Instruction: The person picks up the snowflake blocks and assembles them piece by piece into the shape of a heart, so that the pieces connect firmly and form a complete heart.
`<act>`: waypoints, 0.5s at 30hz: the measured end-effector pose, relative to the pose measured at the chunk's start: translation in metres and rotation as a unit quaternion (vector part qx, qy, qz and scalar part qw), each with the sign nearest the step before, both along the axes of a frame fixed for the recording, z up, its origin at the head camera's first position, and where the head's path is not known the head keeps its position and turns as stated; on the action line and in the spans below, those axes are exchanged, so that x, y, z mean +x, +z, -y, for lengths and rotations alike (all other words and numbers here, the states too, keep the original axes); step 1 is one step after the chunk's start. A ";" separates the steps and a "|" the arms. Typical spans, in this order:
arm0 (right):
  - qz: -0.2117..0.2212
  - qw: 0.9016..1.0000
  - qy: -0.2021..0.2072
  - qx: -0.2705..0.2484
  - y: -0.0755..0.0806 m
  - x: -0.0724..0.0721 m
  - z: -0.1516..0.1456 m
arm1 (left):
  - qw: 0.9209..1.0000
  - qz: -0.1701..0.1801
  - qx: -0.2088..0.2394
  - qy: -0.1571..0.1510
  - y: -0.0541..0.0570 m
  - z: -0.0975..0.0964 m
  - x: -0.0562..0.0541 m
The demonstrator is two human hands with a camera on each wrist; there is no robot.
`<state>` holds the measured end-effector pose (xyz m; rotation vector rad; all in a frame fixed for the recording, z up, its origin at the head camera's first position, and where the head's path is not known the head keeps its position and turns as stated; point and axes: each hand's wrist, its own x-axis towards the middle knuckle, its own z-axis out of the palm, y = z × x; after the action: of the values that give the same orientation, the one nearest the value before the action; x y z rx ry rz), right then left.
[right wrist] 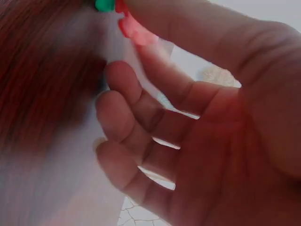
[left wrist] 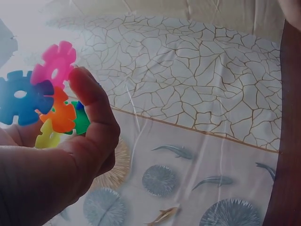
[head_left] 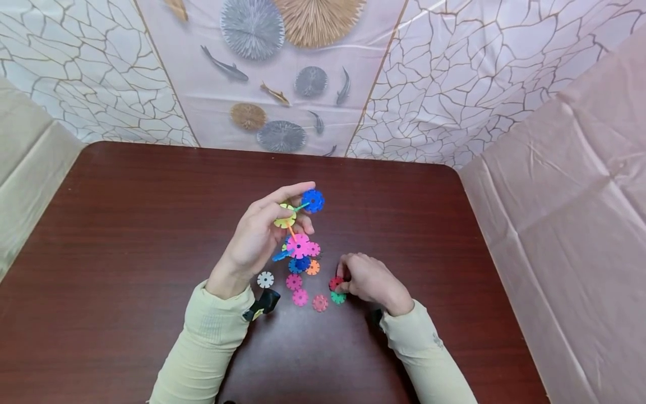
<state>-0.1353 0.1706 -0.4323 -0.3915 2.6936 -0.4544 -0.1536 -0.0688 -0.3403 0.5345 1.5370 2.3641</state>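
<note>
My left hand (head_left: 247,241) grips a joined cluster of notched plastic discs above the table, pinching its yellow disc (head_left: 284,222) between thumb and fingers. A blue disc (head_left: 313,200) sits at the cluster's far end, and a pink disc (head_left: 298,246) hangs at the near end. In the left wrist view an orange disc (left wrist: 60,113) shows between the yellow and pink ones. Low over the table, my right hand (head_left: 372,279) pinches a red notched disc (head_left: 335,282) between thumb and index finger. Its other fingers are loosely bent. A green disc (head_left: 338,298) lies just under the red one.
Loose discs lie on the brown table (head_left: 126,252) between the hands: white (head_left: 265,279), magenta (head_left: 294,281), pink (head_left: 300,298), salmon (head_left: 320,303) and orange (head_left: 313,267). Blue discs (head_left: 296,265) overlap below the cluster. Patterned cloth (head_left: 434,84) hangs behind the table.
</note>
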 end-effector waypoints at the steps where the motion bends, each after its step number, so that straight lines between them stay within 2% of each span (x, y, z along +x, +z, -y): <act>1: -0.009 0.999 -0.006 -0.035 0.000 0.000 0.000 | 1.000 -0.001 0.001 -0.001 0.000 0.000 0.000; 3: -0.041 0.991 -0.020 -0.129 0.003 0.000 0.000 | 1.000 0.000 0.007 -0.003 0.001 0.000 0.001; 4: -0.064 0.981 -0.028 -0.183 0.005 0.001 0.001 | 1.000 0.000 0.010 -0.003 0.001 0.000 0.001; 6: -0.114 0.950 -0.040 -0.289 0.012 0.001 0.005 | 1.000 0.002 0.015 -0.003 0.002 -0.001 0.001; 8: -0.160 0.915 -0.053 -0.367 0.021 0.003 0.010 | 1.000 0.006 0.019 -0.002 0.002 -0.001 0.001; 10: -0.198 0.884 -0.066 -0.419 0.033 0.005 0.016 | 1.000 0.008 0.023 -0.002 0.002 -0.001 0.001; 11: -0.214 0.872 -0.071 -0.435 0.040 0.007 0.019 | 1.000 0.010 0.026 -0.002 0.002 -0.001 0.002; 15: -0.261 0.832 -0.077 -0.482 0.069 0.016 0.033 | 0.999 0.018 0.030 0.002 0.003 -0.003 0.002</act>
<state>-0.1193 0.1372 -0.3637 -0.6241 2.7618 -2.0361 -0.1514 -0.0661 -0.3377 0.4983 1.4578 2.4150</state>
